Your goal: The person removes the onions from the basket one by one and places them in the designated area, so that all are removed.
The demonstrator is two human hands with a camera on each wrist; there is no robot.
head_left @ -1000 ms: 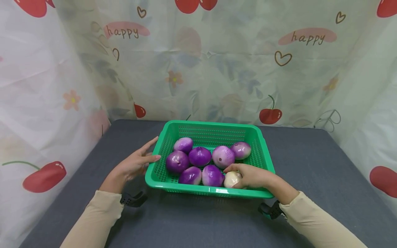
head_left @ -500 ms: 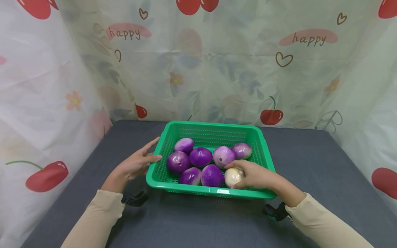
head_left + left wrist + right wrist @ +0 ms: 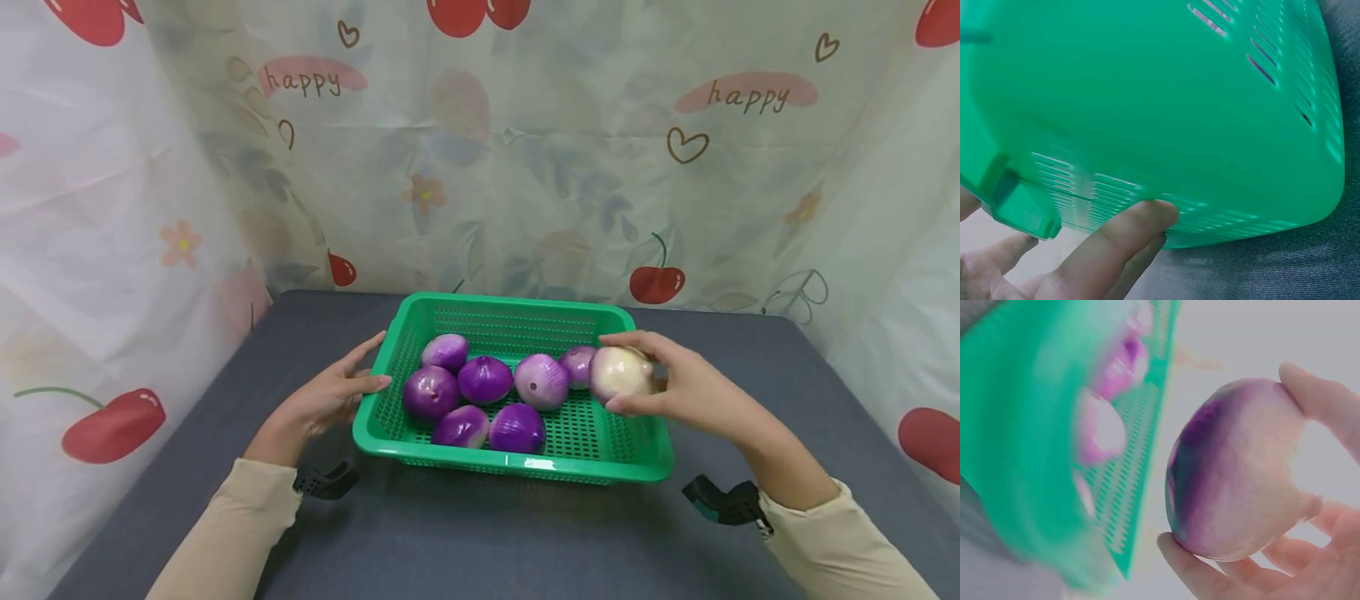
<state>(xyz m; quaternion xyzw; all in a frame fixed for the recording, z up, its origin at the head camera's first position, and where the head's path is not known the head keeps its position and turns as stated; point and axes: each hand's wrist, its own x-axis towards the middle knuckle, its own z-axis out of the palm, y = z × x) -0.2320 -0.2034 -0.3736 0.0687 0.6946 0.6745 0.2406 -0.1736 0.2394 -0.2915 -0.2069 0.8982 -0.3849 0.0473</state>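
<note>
**Seven onions counted, one of them lifted in our right hand**

Two beige sleeves (image 3: 225, 533) come into the head view at the near edge, each with one black wrist mount (image 3: 324, 482) strapped just behind the hand. Beyond them, one green plastic basket (image 3: 517, 468) sits on the grey table (image 3: 450, 542).

Our left hand (image 3: 322, 402) rests against the basket's left wall with its fingers straight, gripping nothing; the left wrist view shows one fingertip (image 3: 1147, 219) touching the slotted green side near the bottom.

Six purple onions (image 3: 484, 379) lie inside the basket: two in the near row, at the middle of the front wall, and four in the far row, which runs from the left wall across to the right. The near right corner of the basket floor is bare mesh.

Our right hand (image 3: 686, 387) holds the seventh onion, a pale onion (image 3: 619, 372), mostly cream with a purple flush on one side. We grasp it with the thumb below and the fingers curled over the top. It is raised above the basket's right wall, just beside the rightmost purple onion, and touches nothing but our hand. The right wrist view shows it close up (image 3: 1235, 475), the basket blurred behind it.

Farthest back hangs one printed curtain (image 3: 525, 167) with cherries, hearts and the word "happy" twice.
</note>
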